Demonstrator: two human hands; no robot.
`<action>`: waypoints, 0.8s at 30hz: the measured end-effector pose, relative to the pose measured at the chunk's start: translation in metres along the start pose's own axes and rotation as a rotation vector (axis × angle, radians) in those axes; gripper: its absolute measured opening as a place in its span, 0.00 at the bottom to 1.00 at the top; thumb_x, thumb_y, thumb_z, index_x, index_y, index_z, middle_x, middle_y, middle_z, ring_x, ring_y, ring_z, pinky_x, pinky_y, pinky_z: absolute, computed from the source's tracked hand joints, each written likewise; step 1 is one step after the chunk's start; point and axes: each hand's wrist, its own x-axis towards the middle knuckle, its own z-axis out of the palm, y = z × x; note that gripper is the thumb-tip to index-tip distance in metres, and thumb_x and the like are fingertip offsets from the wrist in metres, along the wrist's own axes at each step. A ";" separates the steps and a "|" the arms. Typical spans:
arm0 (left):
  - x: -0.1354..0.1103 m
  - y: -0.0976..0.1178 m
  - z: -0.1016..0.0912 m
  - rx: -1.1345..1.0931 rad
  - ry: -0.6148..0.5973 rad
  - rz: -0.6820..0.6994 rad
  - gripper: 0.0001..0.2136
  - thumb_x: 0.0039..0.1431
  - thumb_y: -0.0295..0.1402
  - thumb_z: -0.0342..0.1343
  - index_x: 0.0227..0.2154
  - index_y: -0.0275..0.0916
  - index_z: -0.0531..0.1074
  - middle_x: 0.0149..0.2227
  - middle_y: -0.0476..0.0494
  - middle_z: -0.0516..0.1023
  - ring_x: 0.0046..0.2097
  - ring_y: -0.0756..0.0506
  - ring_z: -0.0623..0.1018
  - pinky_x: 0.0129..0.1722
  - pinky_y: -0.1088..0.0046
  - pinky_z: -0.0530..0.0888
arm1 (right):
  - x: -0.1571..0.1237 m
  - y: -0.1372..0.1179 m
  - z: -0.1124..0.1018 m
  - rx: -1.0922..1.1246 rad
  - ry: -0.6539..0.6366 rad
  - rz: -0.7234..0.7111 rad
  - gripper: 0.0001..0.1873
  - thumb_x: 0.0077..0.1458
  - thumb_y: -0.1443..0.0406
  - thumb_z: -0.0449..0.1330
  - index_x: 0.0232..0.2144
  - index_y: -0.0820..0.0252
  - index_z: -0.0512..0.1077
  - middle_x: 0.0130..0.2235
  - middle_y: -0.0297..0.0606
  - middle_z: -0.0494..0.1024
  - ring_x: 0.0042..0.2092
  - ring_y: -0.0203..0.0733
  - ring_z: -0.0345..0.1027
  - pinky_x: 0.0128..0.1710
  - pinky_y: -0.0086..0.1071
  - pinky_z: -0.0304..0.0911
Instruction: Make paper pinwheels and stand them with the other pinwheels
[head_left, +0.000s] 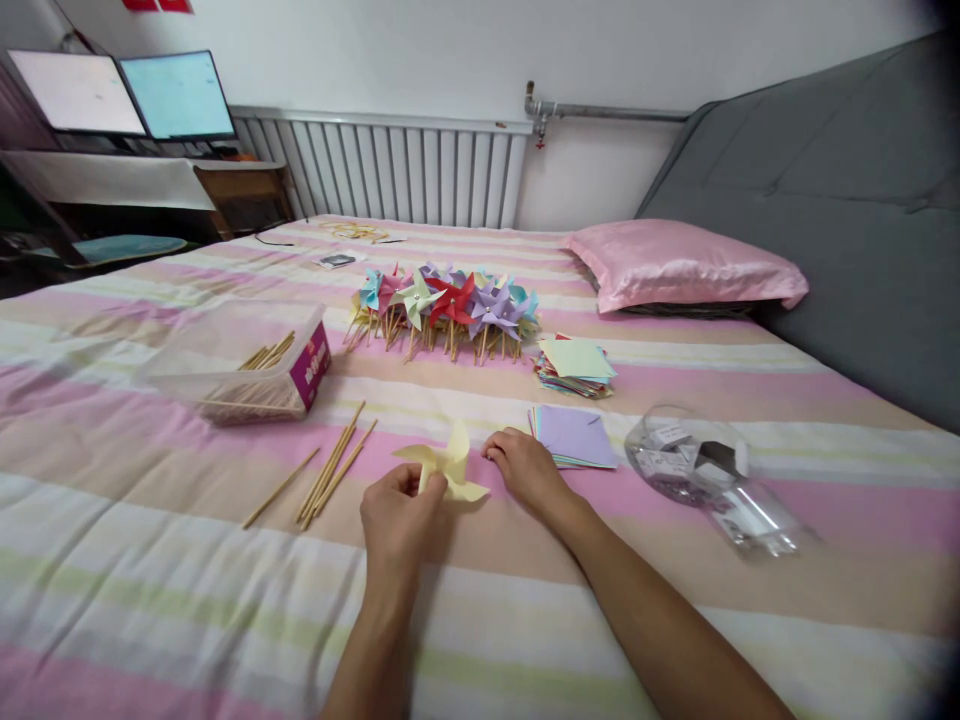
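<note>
Between the thumb and fingers of my left hand (401,515) is a pale yellow paper pinwheel (448,468), its blades folded in toward the middle. My right hand (521,462) is a little to the right, resting low over the bed with its fingers curled together; whatever is at the fingertips is too small to make out. Close beside it lies a stack of square paper sheets (576,436) with a purple one on top. Several thin wooden sticks (334,470) lie on the bed left of my left hand.
Finished pinwheels on sticks (454,305) stand grouped farther back. A clear plastic box (225,370) holds more sticks. Another paper stack (576,362) sits behind the purple one. Clear plastic containers (690,460) are at right, and a pink pillow (682,262) lies against the grey headboard (825,190).
</note>
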 end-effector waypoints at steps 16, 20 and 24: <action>-0.001 -0.001 0.000 -0.020 -0.011 0.003 0.07 0.40 0.35 0.54 0.18 0.36 0.72 0.17 0.50 0.69 0.21 0.50 0.66 0.18 0.77 0.57 | -0.002 0.004 -0.008 0.319 0.008 0.050 0.15 0.54 0.75 0.48 0.38 0.62 0.71 0.31 0.37 0.78 0.32 0.35 0.72 0.35 0.27 0.62; 0.000 -0.003 0.000 -0.013 -0.015 0.006 0.08 0.40 0.35 0.54 0.18 0.36 0.73 0.16 0.50 0.69 0.20 0.50 0.67 0.18 0.77 0.57 | -0.006 0.005 -0.015 0.222 0.004 0.037 0.09 0.51 0.71 0.55 0.32 0.60 0.74 0.30 0.36 0.79 0.33 0.38 0.72 0.34 0.28 0.61; 0.000 -0.003 0.000 -0.036 -0.024 0.001 0.08 0.40 0.35 0.54 0.18 0.36 0.73 0.16 0.50 0.69 0.20 0.50 0.66 0.18 0.77 0.57 | -0.008 -0.001 -0.013 0.071 -0.004 0.047 0.07 0.48 0.69 0.57 0.29 0.59 0.76 0.30 0.36 0.80 0.33 0.39 0.72 0.33 0.29 0.59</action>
